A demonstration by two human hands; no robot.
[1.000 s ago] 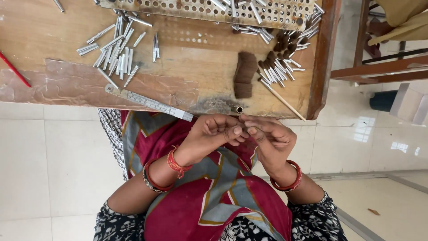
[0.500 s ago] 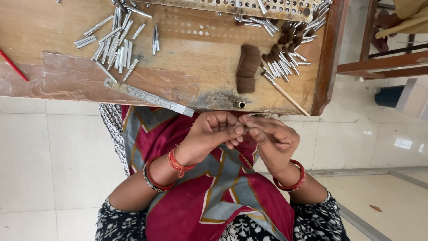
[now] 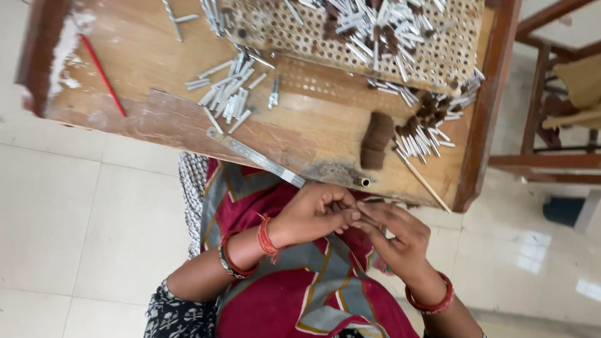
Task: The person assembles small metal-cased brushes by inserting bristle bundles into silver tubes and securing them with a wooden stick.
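My left hand (image 3: pixel 311 215) and my right hand (image 3: pixel 395 236) meet fingertip to fingertip over my lap, just below the wooden table's (image 3: pixel 150 56) near edge. Between the pinched fingers is a small thin piece, mostly hidden. A short metal tube end (image 3: pixel 365 182) sticks out at the table edge right above my hands. A brown fibre bundle (image 3: pixel 377 140) lies on the table beyond them, beside a heap of small metal tubes with brown tips (image 3: pixel 427 139).
A perforated board (image 3: pixel 350 37) strewn with metal tubes sits at the far side. More loose tubes (image 3: pixel 225 100) lie at the left, with a metal ruler strip (image 3: pixel 255 159), a red stick (image 3: pixel 103 76) and a thin wooden stick (image 3: pixel 427 183). A wooden chair (image 3: pixel 551 159) stands at the right.
My hands stay joined at the fingertips with small finger movements. The view has tilted, so the table now sits slanted and higher in the picture.
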